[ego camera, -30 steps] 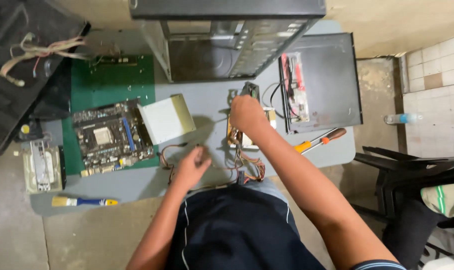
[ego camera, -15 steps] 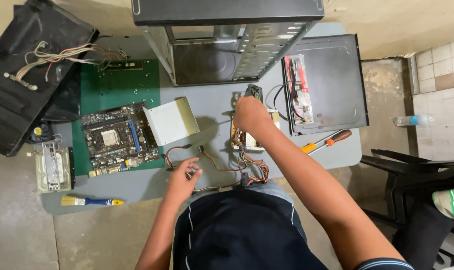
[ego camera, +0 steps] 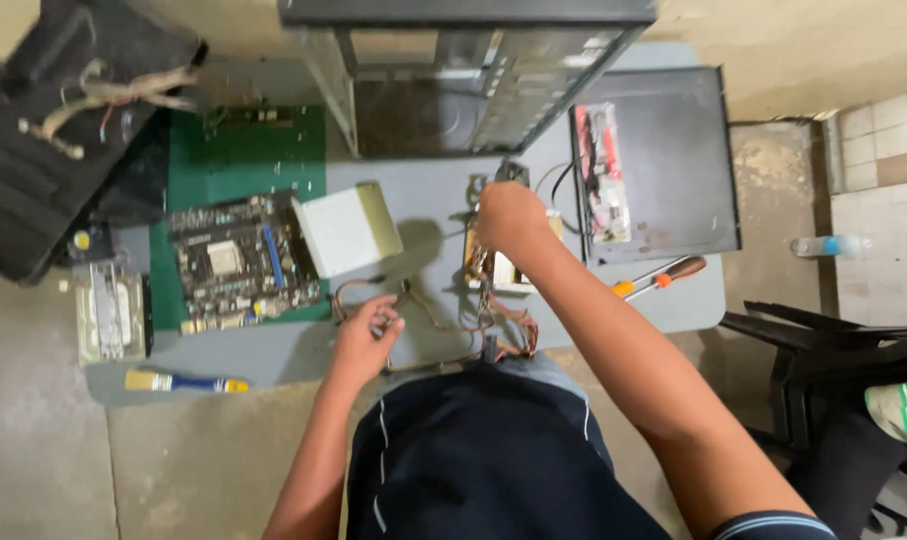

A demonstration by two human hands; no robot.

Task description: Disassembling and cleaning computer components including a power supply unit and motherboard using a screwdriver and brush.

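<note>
Pinching a thin cable [ego camera: 414, 312] with left hand [ego camera: 366, 335] fingers, right hand [ego camera: 509, 215] clenched on power supply [ego camera: 494, 262] (partly hidden)

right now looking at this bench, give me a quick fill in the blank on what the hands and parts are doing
1. The left hand has its fingers on a bundle of ____.
2. The motherboard lies on a ____ mat.
3. The screwdriver has an ____ and black handle.
4. The right hand rests on a small metal ____.

Missing words: cables; green; orange; box
</note>
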